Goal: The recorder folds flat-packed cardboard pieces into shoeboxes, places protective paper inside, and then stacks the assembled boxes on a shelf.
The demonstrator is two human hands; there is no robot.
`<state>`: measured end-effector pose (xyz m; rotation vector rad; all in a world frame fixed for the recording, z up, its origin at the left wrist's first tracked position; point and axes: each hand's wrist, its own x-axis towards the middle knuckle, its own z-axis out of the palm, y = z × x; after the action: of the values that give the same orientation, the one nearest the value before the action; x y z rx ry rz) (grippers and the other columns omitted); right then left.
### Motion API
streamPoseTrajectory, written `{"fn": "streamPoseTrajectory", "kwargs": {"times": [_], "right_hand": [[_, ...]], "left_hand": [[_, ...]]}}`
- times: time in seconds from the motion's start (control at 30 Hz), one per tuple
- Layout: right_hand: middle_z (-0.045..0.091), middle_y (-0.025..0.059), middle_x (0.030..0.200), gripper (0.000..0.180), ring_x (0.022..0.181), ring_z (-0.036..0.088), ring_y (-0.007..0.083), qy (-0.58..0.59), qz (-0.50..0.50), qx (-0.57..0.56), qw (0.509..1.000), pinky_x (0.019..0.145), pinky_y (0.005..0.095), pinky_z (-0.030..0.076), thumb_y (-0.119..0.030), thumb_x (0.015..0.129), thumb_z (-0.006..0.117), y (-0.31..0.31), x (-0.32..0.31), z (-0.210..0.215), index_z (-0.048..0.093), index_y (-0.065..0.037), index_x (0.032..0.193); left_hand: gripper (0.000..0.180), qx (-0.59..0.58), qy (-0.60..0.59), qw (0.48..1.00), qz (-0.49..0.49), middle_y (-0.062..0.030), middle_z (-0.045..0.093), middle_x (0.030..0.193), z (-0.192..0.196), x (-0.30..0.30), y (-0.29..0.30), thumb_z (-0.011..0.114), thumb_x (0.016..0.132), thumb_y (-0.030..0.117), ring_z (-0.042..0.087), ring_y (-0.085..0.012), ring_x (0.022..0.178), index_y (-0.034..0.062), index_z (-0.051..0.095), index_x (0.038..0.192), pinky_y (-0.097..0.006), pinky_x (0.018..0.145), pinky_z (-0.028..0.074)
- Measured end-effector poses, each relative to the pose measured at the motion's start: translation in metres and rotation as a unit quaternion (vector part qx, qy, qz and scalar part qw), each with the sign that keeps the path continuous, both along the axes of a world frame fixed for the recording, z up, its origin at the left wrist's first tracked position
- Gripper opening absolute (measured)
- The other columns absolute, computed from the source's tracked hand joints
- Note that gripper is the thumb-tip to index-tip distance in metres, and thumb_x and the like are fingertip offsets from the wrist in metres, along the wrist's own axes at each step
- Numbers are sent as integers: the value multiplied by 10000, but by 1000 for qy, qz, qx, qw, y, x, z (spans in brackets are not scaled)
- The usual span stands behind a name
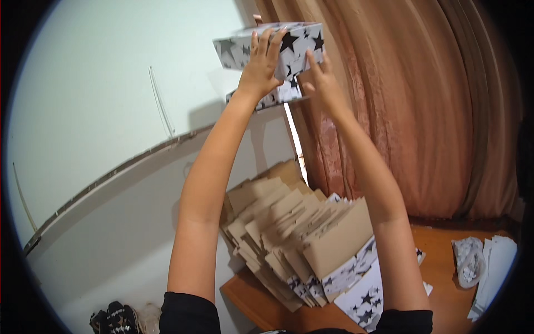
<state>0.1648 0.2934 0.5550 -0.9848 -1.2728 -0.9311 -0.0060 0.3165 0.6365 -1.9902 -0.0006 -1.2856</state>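
High up, a white cardboard box (303, 47) printed with black and grey stars sits above a second star-printed box (292, 88), its left end tilted upward. My left hand (261, 69) presses against the upper box's near side, fingers spread upward over it and thumb near its lower edge. At the box's right end is my right hand (325, 86), fingers stretched out and apart, with the fingertips overlapping the corner. Whether those fingertips touch the cardboard, I cannot tell. The lower box is partly hidden behind my left hand and rests at the ledge.
Below my arms, many folded brown cardboard pieces (278, 217) lean in a stack on the wooden table (445, 250). A plastic bag (469, 261) and white sheets (495, 273) lie at right. A brown curtain (400, 111) hangs behind; a ledge (111, 177) runs along the left wall.
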Motion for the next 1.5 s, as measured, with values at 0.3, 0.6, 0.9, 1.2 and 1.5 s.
{"fn": "streamPoseTrajectory", "kwargs": {"times": [0.3,0.6,0.9,1.2,1.5], "right_hand": [[195,258,1433,810,1304,276,388,-13,139,-134,981,1049,379,293,-52,764,636,75,21,23,174,-100,1428],[181,223,1455,790,1318,264,363,-31,138,-161,977,1057,375,278,-113,776,621,114,33,24,174,-78,1426],[150,133,1490,813,1317,215,441,4,117,-228,967,1047,509,264,-387,786,587,155,26,27,153,-187,1443],[174,149,1480,737,1319,204,447,27,185,-175,967,1064,464,245,-444,811,527,179,15,19,240,-145,1421],[320,156,1404,516,1296,294,384,49,87,-129,987,1019,592,228,-337,863,509,121,9,-38,398,-133,1325]], "left_hand": [[1134,-130,53,990,-1,-187,224,1396,61,20,82,807,435,71,226,-407,1313,201,216,1394,-440,1055,336],[1062,-176,68,982,19,-196,145,1420,71,29,129,819,456,102,265,-395,1301,190,291,1373,-430,1049,348],[1090,-203,18,965,167,-128,117,1477,66,32,165,874,438,367,233,-388,1327,265,310,1365,-533,1017,333],[706,-274,-28,934,226,-209,105,1477,65,41,173,560,812,505,404,-419,1221,337,223,1409,-446,947,412],[638,-97,-103,926,350,-185,317,1405,-31,67,104,648,762,242,282,-380,1298,133,400,1340,-657,985,190]]}}
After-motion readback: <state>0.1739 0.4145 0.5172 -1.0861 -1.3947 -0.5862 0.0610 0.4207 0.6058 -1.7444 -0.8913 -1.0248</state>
